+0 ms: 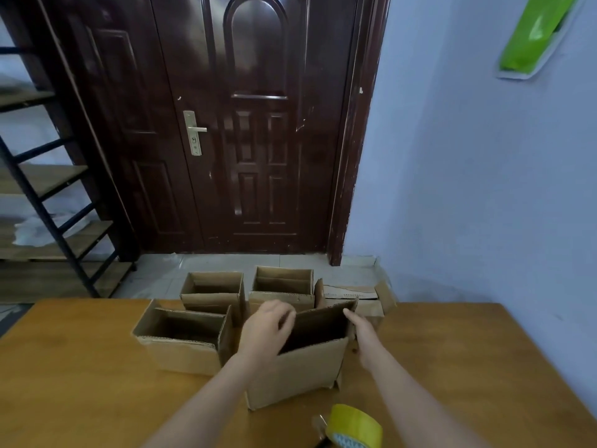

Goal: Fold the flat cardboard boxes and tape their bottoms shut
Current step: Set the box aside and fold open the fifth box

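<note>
An opened cardboard box (300, 373) stands upright on the wooden table (80, 383) in front of me, its top open. My left hand (265, 331) grips the box's upper left edge, fingers curled over the rim. My right hand (363, 334) presses flat against the box's right side, fingertips near the top right corner. A roll of yellow tape (353, 426) on a dispenser lies on the table at the bottom edge, close to my right forearm.
Three more erected boxes stand nearby: one left of my hand (184, 341), two behind (213, 292) (282, 286). Flat cardboard (352, 294) lies at the back right. Beyond are a dark door (252, 124), a staircase (48, 205) at left and a blue wall at right.
</note>
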